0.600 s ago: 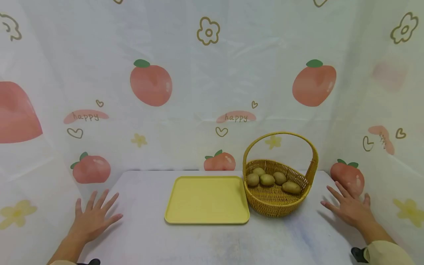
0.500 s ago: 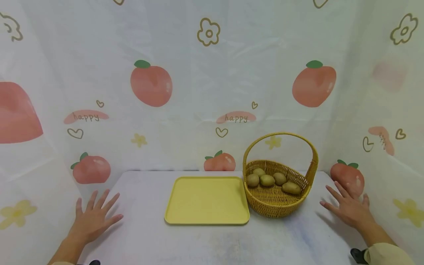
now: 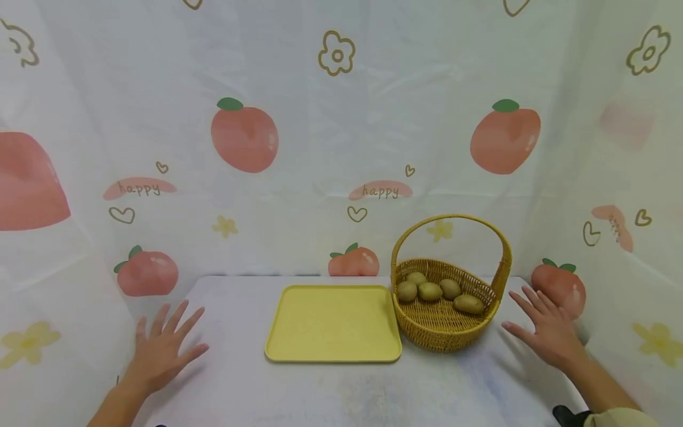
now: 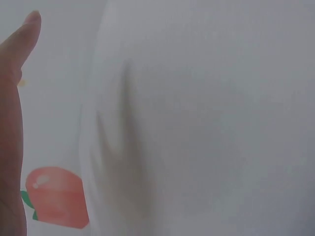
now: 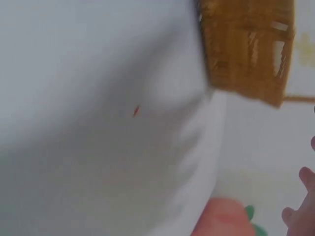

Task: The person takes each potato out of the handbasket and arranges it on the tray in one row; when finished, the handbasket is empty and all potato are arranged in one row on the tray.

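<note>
My left hand point(image 3: 157, 356) hovers with straight, spread fingers over the left side of the table, holding nothing. Over the right side, my right hand point(image 3: 552, 332) is also spread and holds nothing; nearest to it is a woven basket point(image 3: 445, 341) with a tall arched handle. Several brownish-green kiwifruit point(image 3: 430, 291) lie inside the basket, one of them point(image 3: 468, 304) longer and apart to the right. A yellow rectangular tray point(image 3: 333, 323) lies flat left of the basket. In the right wrist view the basket point(image 5: 246, 49) appears blurred, with fingertips point(image 5: 307, 177) at the right edge.
A white table point(image 3: 341, 391) carries the tray and basket. Behind and on both sides hangs a white curtain point(image 3: 299, 225) printed with peaches, flowers and hearts. The basket's handle point(image 3: 453, 216) rises in front of the back curtain.
Both hands have moved inward over the table, the left hand to the right and the right hand to the left, nearer the basket. Tray and basket stay in place.
</note>
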`<state>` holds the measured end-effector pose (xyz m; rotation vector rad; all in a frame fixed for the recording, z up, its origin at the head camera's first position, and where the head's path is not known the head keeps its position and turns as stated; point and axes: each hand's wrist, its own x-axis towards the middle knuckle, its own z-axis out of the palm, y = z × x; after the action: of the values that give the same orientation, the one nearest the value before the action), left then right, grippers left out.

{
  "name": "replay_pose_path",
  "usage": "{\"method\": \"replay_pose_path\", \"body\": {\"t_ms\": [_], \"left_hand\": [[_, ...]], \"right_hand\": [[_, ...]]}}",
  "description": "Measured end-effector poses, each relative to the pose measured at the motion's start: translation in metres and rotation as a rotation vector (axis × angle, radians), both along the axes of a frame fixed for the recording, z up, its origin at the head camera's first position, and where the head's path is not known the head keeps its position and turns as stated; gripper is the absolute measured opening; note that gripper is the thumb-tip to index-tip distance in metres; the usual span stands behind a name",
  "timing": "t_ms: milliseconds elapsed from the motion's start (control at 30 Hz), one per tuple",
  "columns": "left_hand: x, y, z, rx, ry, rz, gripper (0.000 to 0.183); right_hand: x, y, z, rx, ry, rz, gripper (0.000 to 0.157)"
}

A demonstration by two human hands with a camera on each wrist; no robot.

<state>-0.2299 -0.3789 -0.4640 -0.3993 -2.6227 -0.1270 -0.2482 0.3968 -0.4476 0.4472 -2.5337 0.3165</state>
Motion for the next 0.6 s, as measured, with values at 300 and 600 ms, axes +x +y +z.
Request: {"method": "replay_pose_path", "body": {"t_ms": [300, 600], "left_hand": [[0.001, 0.025, 0.009, 0.277, -0.035, -0.142, 0.064], [0.004, 0.049, 0.032, 0.400, -0.118, -0.130, 0.045]], "right_hand": [[0.005, -0.037, 0.020, -0.121, 0.050, 0.053, 0.066], [-0.004, -0.075, 0.042, -0.200, 0.089, 0.130, 0.057]]}}
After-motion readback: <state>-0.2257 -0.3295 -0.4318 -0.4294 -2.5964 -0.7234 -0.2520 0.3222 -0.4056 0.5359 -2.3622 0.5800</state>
